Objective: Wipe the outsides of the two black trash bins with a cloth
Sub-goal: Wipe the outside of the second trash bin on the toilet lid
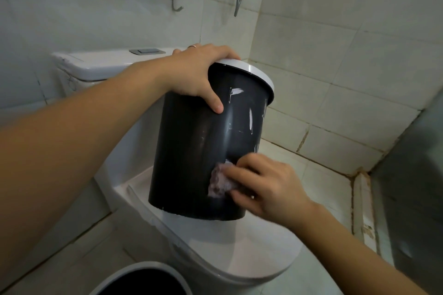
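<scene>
One black bin was held tilted on the closed toilet lid while a cloth was pressed to its side.

The left hand (191, 74) gripped the top of the bin (203, 151), fingers curled over its white rim (254, 73) and thumb down the dark wall. The bin's base sat on the toilet (239, 254) lid, leaning toward the tiled wall (335, 67). The right hand (268, 187) pinched a small pinkish cloth (219, 184) against the lower part of the bin's side, fingers curled round it. A second bin (141, 280), also white-rimmed, stood on the floor at the bottom edge, just beside the toilet bowl. The cistern (103, 64) stood behind the left forearm.
</scene>
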Demonstrator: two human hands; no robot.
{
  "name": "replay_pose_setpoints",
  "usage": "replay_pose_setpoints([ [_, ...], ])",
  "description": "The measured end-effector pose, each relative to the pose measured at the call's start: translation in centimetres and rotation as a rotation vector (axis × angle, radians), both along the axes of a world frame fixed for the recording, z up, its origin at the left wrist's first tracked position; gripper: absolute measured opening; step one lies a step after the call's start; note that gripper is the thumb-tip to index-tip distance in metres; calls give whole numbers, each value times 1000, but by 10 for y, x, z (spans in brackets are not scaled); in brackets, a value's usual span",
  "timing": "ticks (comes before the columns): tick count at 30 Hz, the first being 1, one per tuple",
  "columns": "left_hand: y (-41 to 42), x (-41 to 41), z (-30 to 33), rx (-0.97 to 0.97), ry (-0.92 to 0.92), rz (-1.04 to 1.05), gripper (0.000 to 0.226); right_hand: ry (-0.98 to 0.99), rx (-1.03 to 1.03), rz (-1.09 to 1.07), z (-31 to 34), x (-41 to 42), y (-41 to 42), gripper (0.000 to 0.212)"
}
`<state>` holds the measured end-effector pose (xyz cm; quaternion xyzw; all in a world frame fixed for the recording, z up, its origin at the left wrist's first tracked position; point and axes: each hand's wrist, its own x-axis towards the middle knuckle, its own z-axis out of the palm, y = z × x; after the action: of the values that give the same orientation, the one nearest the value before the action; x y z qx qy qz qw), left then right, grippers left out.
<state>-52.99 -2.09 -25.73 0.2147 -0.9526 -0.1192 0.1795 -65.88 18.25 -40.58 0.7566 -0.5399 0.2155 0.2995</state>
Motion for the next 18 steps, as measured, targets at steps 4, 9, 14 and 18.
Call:
replay_pose_setpoints([
  [4, 3, 1, 2, 0, -9, -3, 97, -63, -78, -110, 21, -4, -15, 31],
  [9, 1, 3, 0, -8, -3, -7, 97, -64, -17, -69, 7, 5, -4, 31],
  [14, 2, 4, 1, -10, -9, -19, 97, 62, 92, 51, -6, 0, 11, 25],
  [18, 4, 2, 1, -14, -6, -27, 97, -31, -27, -42, 17, -10, -8, 30],
])
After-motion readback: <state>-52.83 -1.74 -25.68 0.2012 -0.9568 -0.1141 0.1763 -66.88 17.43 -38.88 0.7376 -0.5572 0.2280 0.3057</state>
